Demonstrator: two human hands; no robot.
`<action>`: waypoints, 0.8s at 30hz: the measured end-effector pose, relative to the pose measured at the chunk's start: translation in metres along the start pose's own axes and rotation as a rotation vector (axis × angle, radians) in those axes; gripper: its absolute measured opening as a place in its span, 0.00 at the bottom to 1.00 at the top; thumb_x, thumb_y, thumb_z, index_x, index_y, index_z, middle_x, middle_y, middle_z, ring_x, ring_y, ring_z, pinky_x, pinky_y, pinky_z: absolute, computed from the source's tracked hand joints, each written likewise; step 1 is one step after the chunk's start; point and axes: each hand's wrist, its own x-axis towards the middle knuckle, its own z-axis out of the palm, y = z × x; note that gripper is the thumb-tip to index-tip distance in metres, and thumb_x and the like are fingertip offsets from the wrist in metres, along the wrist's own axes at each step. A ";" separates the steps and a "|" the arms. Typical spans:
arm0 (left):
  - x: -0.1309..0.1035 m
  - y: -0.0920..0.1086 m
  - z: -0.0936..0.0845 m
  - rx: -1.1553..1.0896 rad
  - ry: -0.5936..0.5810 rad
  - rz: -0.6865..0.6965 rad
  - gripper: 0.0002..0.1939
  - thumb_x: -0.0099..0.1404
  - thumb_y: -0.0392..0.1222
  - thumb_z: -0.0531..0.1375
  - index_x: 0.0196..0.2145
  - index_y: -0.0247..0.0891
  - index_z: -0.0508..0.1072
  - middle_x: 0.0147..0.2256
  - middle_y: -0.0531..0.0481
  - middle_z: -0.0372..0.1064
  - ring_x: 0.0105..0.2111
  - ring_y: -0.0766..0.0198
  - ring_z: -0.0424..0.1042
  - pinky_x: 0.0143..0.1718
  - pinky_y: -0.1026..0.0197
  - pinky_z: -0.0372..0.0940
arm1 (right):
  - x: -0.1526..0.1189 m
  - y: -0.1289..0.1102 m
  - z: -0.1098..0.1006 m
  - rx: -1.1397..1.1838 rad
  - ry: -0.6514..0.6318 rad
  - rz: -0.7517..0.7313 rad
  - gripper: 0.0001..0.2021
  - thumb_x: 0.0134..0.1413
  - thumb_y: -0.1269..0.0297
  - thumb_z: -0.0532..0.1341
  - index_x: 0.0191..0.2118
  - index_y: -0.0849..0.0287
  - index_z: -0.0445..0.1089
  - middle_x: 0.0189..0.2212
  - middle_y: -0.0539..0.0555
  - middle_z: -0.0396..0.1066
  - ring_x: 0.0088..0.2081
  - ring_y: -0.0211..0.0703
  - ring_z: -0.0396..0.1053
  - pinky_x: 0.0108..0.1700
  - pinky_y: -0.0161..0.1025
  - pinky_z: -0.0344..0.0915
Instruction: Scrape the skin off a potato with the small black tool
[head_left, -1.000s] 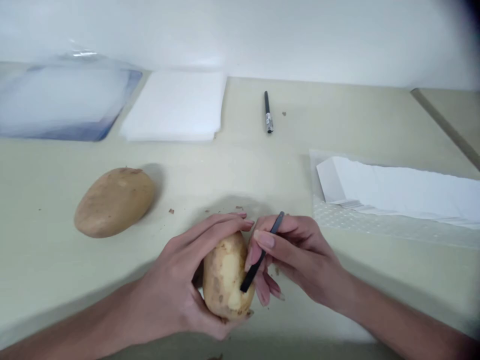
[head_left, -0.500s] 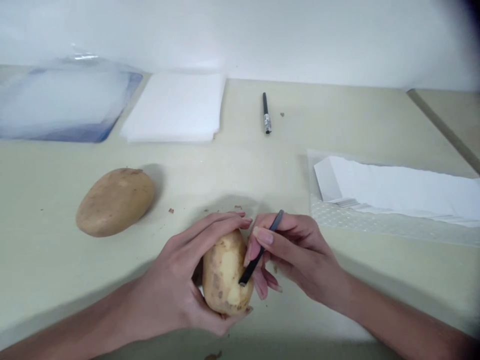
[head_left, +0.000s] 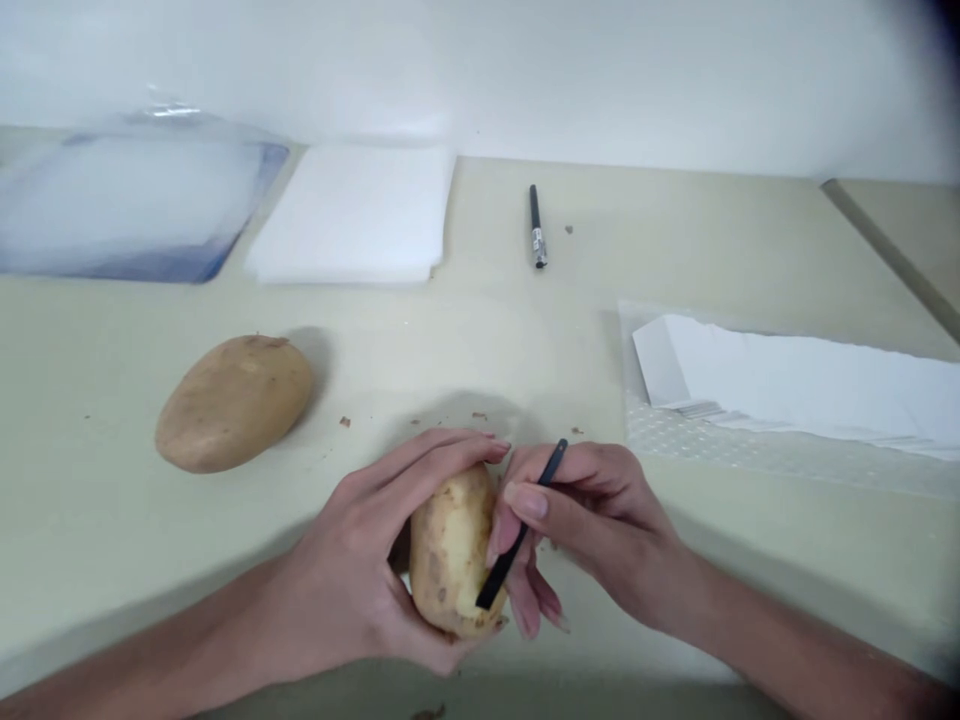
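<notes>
My left hand is wrapped round a potato, thumb beneath and fingers over its top. Pale patches without skin show on the face of this potato. A thin black tool is pinched between the thumb and fingers of my right hand. Its flat lower tip touches the lower right part of the potato. The other fingers of my right hand are curled beside the potato's right side.
A second, brown potato lies at the left. Behind are a blue-edged plastic packet, white sheets and a black pen. White papers lie on bubble wrap at the right. Small peel scraps dot the table.
The tool's tip has moved down along the potato, and my right hand has shifted slightly down with it. A small scrap now shows above my right hand.
</notes>
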 end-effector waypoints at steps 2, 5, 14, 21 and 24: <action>0.000 0.001 0.000 -0.005 0.004 -0.002 0.52 0.44 0.43 0.76 0.65 0.50 0.61 0.60 0.49 0.69 0.56 0.51 0.74 0.58 0.55 0.72 | 0.000 0.000 0.000 0.005 0.010 0.007 0.12 0.71 0.65 0.61 0.36 0.67 0.77 0.22 0.54 0.73 0.21 0.34 0.73 0.23 0.28 0.68; 0.000 0.001 0.000 -0.003 0.007 0.001 0.52 0.45 0.44 0.76 0.65 0.51 0.61 0.59 0.49 0.69 0.57 0.51 0.73 0.58 0.55 0.72 | 0.000 0.000 0.000 0.015 0.044 -0.022 0.12 0.71 0.66 0.61 0.36 0.67 0.77 0.22 0.53 0.72 0.21 0.34 0.73 0.22 0.28 0.66; 0.001 0.001 0.000 -0.002 -0.006 0.004 0.54 0.46 0.46 0.76 0.67 0.52 0.58 0.60 0.48 0.68 0.57 0.49 0.72 0.58 0.53 0.71 | 0.001 0.001 -0.001 -0.005 0.121 -0.066 0.13 0.71 0.64 0.61 0.34 0.64 0.75 0.20 0.50 0.70 0.20 0.33 0.71 0.21 0.27 0.62; 0.001 0.001 0.000 -0.011 -0.005 0.012 0.52 0.47 0.47 0.76 0.66 0.54 0.58 0.61 0.49 0.69 0.58 0.48 0.72 0.58 0.51 0.72 | 0.000 0.000 0.001 -0.018 0.100 -0.044 0.12 0.70 0.65 0.61 0.34 0.64 0.75 0.19 0.50 0.70 0.21 0.34 0.71 0.22 0.28 0.64; 0.001 0.001 0.000 -0.003 -0.016 -0.003 0.53 0.46 0.46 0.76 0.67 0.55 0.57 0.61 0.50 0.68 0.58 0.48 0.72 0.58 0.50 0.72 | 0.000 0.001 0.000 -0.001 0.085 -0.049 0.12 0.71 0.65 0.61 0.35 0.64 0.75 0.21 0.50 0.71 0.21 0.33 0.72 0.22 0.27 0.65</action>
